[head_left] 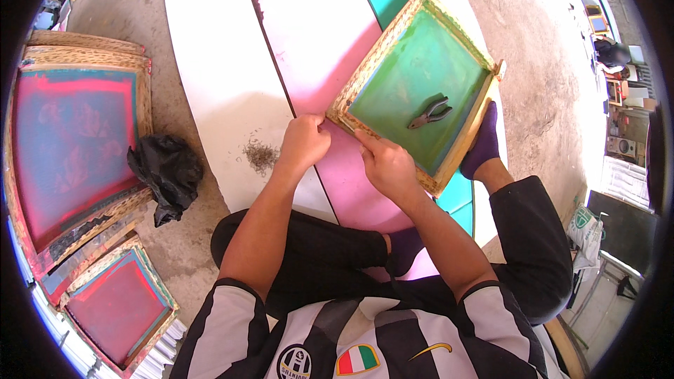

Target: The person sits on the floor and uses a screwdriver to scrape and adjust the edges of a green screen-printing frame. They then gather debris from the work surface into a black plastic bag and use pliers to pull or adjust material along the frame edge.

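A wooden-framed printing screen with green mesh lies tilted across the striped board in front of me. My left hand is closed at the frame's near left corner, its thumb tip by the wood; whatever its curled fingers hold is hidden. My right hand is closed on the near edge of the frame, thumb and index finger against the wood. A pair of pliers with dark handles rests on the green mesh. Left of my left hand is a small heap of thin metal bits, possibly staples.
Beneath the screen is a white, pink and teal board, where I sit with legs folded. At left stand a larger pink-and-blue screen, a smaller red one and a crumpled black plastic bag. A white sack is at right.
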A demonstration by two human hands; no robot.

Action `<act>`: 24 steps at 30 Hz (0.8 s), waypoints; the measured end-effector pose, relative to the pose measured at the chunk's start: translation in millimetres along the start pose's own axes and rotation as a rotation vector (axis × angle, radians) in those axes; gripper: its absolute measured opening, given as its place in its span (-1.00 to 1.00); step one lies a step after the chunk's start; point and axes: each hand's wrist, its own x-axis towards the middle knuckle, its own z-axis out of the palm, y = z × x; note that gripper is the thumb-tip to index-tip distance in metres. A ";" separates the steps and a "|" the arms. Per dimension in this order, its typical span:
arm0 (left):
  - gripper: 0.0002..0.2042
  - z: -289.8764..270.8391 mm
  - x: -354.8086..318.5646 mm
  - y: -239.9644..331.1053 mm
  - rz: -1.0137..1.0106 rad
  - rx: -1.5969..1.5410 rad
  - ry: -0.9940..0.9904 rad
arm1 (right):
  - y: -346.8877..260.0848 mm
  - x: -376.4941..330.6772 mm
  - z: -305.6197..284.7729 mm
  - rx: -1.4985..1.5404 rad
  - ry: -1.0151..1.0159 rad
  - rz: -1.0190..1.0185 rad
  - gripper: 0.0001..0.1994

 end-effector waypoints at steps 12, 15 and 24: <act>-0.73 5.0 -1.2 -1.3 -0.008 0.031 0.035 | 5.4 6.5 1.3 0.126 -0.030 0.044 -0.70; -0.74 4.8 -0.6 -3.4 -0.008 0.027 0.029 | 6.9 8.0 1.2 0.159 -0.028 0.050 -0.70; -0.76 4.0 -1.2 -2.7 0.037 0.026 0.046 | -11.6 10.0 -9.6 -0.109 -0.076 -0.015 -0.70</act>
